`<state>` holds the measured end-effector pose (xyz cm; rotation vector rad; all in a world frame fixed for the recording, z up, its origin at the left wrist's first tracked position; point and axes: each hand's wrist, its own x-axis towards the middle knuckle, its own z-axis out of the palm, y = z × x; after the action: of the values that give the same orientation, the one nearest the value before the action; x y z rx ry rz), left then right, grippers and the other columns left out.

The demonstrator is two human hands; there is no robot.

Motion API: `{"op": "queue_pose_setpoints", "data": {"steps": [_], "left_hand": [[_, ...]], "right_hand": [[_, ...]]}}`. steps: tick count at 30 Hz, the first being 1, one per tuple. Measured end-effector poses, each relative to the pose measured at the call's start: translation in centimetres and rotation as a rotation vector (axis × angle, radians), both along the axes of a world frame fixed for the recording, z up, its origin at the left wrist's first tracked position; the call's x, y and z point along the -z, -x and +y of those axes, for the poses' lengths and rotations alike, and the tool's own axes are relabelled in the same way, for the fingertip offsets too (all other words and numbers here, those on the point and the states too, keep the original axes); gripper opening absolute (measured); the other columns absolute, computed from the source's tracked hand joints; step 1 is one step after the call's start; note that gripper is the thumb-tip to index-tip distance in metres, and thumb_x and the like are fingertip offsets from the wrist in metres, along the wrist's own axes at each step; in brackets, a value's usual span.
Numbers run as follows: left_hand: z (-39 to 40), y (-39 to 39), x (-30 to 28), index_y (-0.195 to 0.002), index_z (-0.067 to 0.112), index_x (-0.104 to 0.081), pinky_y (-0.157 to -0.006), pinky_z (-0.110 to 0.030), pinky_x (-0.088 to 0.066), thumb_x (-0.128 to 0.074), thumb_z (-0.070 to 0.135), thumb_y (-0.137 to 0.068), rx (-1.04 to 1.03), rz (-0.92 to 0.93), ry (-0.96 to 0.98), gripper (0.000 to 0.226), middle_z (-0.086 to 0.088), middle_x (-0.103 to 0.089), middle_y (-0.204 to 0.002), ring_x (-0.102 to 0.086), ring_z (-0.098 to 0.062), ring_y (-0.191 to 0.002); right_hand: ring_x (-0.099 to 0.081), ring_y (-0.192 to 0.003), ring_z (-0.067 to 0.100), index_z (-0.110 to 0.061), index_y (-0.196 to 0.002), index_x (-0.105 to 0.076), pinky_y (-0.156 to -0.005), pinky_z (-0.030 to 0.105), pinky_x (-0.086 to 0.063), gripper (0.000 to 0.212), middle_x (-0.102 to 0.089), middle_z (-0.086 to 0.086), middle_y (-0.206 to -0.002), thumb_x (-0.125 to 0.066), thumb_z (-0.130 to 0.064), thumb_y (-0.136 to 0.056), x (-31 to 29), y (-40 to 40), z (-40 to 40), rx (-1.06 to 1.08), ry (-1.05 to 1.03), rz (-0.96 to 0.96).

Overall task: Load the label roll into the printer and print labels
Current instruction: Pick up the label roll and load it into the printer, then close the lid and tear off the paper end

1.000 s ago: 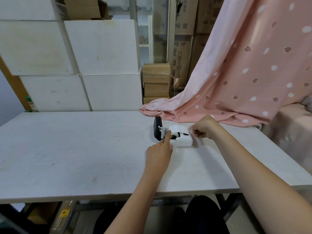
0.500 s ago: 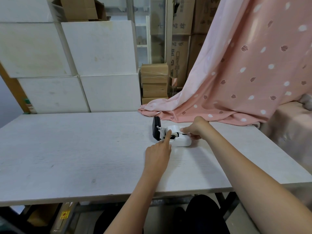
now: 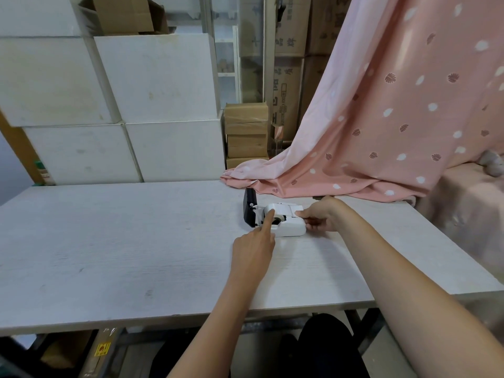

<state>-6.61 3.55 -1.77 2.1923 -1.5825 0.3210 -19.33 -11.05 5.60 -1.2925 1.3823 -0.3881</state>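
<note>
A small white label printer (image 3: 289,230) lies on the white table (image 3: 122,241), its dark lid (image 3: 249,211) swung open and standing upright at its left end. A white label roll (image 3: 276,209) sits in the open bay. My left hand (image 3: 255,248) has its index finger stretched out and pressing on the roll, the other fingers curled. My right hand (image 3: 320,216) grips the printer's right end, thumb on top near the paper strip.
A pink patterned curtain (image 3: 381,137) drapes onto the table's far edge just behind the printer. White boxes (image 3: 152,105) and brown cartons (image 3: 245,132) are stacked behind the table. The table's front edge runs close to my body.
My right hand has shifted from over the roll's top back to the printer's right end. My left index finger stays on the roll.
</note>
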Motion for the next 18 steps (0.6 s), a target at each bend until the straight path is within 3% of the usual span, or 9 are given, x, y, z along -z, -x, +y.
{"op": "queue_pose_setpoints", "data": {"steps": [4,8,11,13,16,18], "left_hand": [[0.2,0.1,0.0,-0.154,0.027,-0.027,-0.050,-0.029,-0.036,-0.047,0.022,-0.099,0.011,0.028,-0.013,0.059,0.003,-0.049,-0.072,-0.051,-0.023,-0.054],[0.1,0.1,-0.1,-0.148,0.026,-0.037,-0.050,-0.031,-0.043,-0.047,0.026,-0.099,0.013,0.067,0.014,0.051,0.003,-0.056,-0.067,-0.056,-0.024,-0.054],[0.5,0.1,-0.3,-0.119,0.015,-0.056,-0.045,-0.030,-0.039,-0.051,0.032,-0.098,-0.059,0.144,0.173,0.028,0.003,-0.054,-0.054,-0.055,-0.026,-0.046],[1.0,0.0,-0.4,-0.099,0.018,-0.046,-0.046,-0.029,-0.036,-0.048,0.038,-0.098,-0.136,0.243,0.290,0.021,0.006,-0.049,-0.053,-0.053,-0.024,-0.046],[1.2,-0.7,-0.5,-0.098,0.023,-0.037,-0.052,-0.031,-0.038,-0.049,0.039,-0.097,-0.190,0.379,0.441,0.020,0.003,-0.057,-0.075,-0.059,-0.022,-0.068],[0.9,-1.1,-0.2,-0.121,0.016,-0.046,-0.066,-0.033,-0.048,-0.055,0.035,-0.096,-0.168,0.415,0.475,0.033,-0.001,-0.061,-0.107,-0.057,-0.021,-0.099]], "right_hand": [[-0.047,-0.061,0.015,-0.003,-0.079,-0.057,-0.054,0.024,-0.049,0.020,-0.050,0.006,-0.069,-0.070,-0.002,-0.095,0.6,0.3,-0.1,0.019,-0.105,-0.088],[-0.048,-0.063,0.017,-0.002,-0.081,-0.058,-0.065,0.027,-0.050,0.018,-0.051,0.008,-0.069,-0.071,0.001,-0.093,1.3,1.1,-0.1,0.071,-0.168,-0.237],[-0.055,-0.066,0.020,0.003,-0.096,-0.061,-0.066,0.031,-0.057,0.010,-0.056,0.013,-0.076,-0.069,0.007,-0.092,1.4,1.6,0.0,0.105,-0.160,-0.317],[-0.062,-0.072,0.026,0.006,-0.111,-0.060,-0.059,0.035,-0.063,0.018,-0.060,0.018,-0.085,-0.065,0.010,-0.094,1.4,2.0,0.0,0.125,-0.133,-0.349],[-0.067,-0.077,0.031,0.009,-0.116,-0.056,-0.047,0.036,-0.063,0.019,-0.063,0.022,-0.091,-0.057,0.013,-0.097,1.1,2.5,0.5,0.134,-0.120,-0.383],[-0.068,-0.078,0.032,0.012,-0.121,-0.055,-0.047,0.037,-0.063,0.022,-0.064,0.024,-0.092,-0.054,0.014,-0.098,1.2,2.9,0.7,0.142,-0.113,-0.412]]}}
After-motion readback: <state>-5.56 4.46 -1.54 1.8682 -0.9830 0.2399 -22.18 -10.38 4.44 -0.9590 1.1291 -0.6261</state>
